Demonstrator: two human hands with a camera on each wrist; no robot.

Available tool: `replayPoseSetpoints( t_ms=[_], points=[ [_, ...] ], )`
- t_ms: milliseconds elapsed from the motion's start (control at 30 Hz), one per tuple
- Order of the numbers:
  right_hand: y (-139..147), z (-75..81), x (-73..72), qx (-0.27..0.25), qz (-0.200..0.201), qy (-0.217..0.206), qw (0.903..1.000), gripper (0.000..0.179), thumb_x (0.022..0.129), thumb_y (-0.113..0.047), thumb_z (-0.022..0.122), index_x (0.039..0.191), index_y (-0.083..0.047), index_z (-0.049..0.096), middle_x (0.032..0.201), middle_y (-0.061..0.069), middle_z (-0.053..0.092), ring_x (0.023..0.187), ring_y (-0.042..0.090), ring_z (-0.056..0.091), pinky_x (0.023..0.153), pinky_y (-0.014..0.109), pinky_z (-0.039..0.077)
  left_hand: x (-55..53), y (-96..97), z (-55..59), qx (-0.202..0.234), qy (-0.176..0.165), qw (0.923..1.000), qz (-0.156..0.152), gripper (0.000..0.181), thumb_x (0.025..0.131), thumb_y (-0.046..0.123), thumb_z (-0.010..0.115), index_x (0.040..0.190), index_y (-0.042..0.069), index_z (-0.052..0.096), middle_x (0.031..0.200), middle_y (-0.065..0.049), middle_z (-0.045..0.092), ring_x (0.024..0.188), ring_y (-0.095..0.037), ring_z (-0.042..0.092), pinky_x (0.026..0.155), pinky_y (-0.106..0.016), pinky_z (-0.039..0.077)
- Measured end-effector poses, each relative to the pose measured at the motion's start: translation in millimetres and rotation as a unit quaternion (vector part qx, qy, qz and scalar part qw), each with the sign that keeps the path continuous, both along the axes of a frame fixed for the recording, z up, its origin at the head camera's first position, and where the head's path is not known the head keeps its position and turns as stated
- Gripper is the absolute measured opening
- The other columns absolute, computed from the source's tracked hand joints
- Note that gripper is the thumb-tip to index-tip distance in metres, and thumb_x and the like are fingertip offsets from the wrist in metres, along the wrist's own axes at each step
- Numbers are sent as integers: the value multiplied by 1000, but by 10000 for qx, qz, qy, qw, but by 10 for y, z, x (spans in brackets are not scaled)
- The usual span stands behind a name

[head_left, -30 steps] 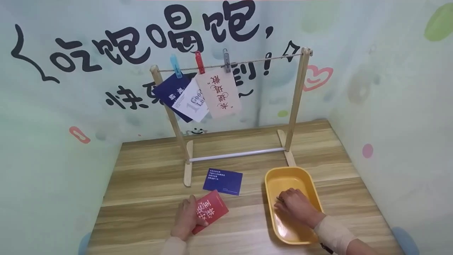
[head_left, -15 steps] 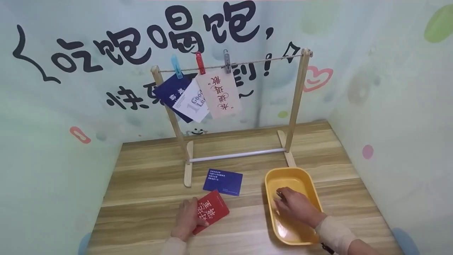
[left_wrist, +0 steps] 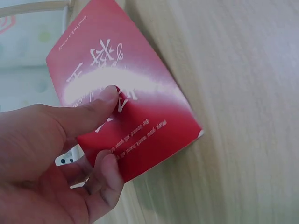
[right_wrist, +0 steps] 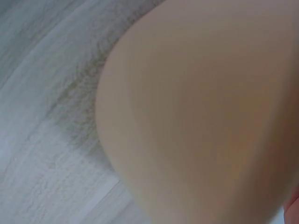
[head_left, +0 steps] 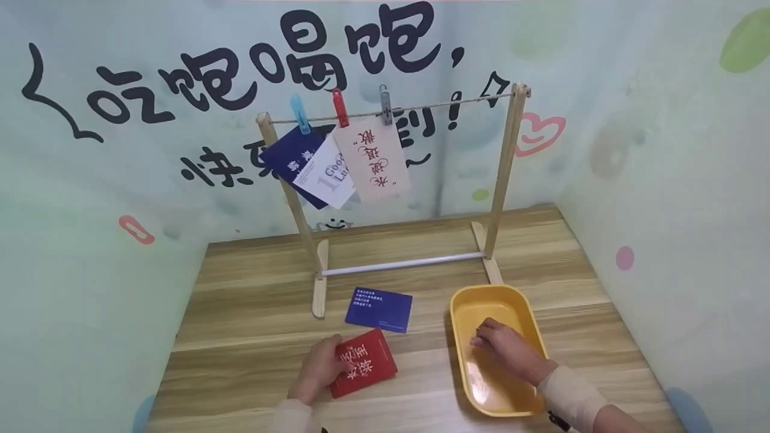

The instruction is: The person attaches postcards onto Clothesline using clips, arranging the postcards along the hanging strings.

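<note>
My left hand [head_left: 322, 364] pinches a red card [head_left: 372, 359] with white lettering, low over the table at front centre. In the left wrist view the thumb [left_wrist: 88, 109] lies across the red card's [left_wrist: 149, 135] face, the other fingers at its near edge and under it. My right hand [head_left: 508, 349] is inside the yellow tray [head_left: 458, 361], fingers bent and thumb close to them. A small dark object seen at these fingertips half a second ago is hidden now. In the right wrist view a blurred tan curved surface [right_wrist: 187, 107] fills most of the picture.
A blue card [head_left: 379, 310] lies flat behind the red one. Beyond stands a wooden rack [head_left: 505, 174] with a string. From it hang three cards by a light blue clip [head_left: 299, 114], a red clip [head_left: 340, 108] and a grey clip [head_left: 385, 105]. Printed walls enclose the table.
My left hand has turned the red card slightly and shifted it a little right. My right fingers have moved slightly within the tray, and the dark object at their tips has gone from view.
</note>
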State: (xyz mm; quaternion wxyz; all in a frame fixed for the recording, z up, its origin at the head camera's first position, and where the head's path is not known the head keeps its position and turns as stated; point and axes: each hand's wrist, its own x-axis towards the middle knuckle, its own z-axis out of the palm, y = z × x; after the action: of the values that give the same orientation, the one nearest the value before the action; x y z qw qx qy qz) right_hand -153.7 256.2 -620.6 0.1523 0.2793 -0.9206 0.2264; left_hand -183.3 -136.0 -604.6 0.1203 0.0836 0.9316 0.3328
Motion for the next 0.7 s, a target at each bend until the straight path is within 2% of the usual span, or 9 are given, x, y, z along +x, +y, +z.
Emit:
replayPoseSetpoints(
  t_ms=[100,200,333,500,600,700],
  points=[
    [-4,17,-4,-2,-38,-127,9999,11,89,-9,73,80,-7,66,81,0,58,71,12,59,65,26,55,-7,-23,31,103,-105,9999,56,29,75,7,83,99,2,66,91,-10,70,84,-21,63,78,-42,54],
    [-16,31,-1,55,-257,-243,9994,13,92,-11,70,82,-7,65,84,0,58,72,12,59,66,28,55,-16,-45,44,181,-202,9995,147,24,77,10,82,95,3,67,87,-8,70,80,-18,63,75,-37,53],
    [-30,36,1,66,-511,-264,9983,13,94,-12,68,82,-9,62,87,0,57,74,11,59,67,28,55,-23,-63,32,636,-379,9972,145,15,84,12,77,92,1,69,81,-7,71,72,-16,65,66,-30,52],
    [-22,17,-25,-223,-264,-52,9994,14,87,-7,75,81,-8,62,84,0,57,74,11,60,66,25,55,-23,-75,-14,1289,-534,9902,12,19,93,14,68,97,-4,71,80,-12,73,67,-15,65,58,-27,52],
    [-8,23,-35,-405,-157,-79,9990,14,84,-5,77,82,-6,63,85,1,58,74,13,61,67,24,56,-23,-69,-34,1465,-661,9870,23,22,97,17,64,101,-3,70,79,-11,73,62,-13,60,54,-25,49],
    [-1,35,-30,-402,-295,-47,9987,13,84,-6,77,87,-5,65,86,2,60,74,13,62,66,26,56,-19,-62,-46,1493,-739,9860,33,22,99,18,61,103,-3,68,74,-10,69,56,-12,55,49,-25,47]
  ],
)
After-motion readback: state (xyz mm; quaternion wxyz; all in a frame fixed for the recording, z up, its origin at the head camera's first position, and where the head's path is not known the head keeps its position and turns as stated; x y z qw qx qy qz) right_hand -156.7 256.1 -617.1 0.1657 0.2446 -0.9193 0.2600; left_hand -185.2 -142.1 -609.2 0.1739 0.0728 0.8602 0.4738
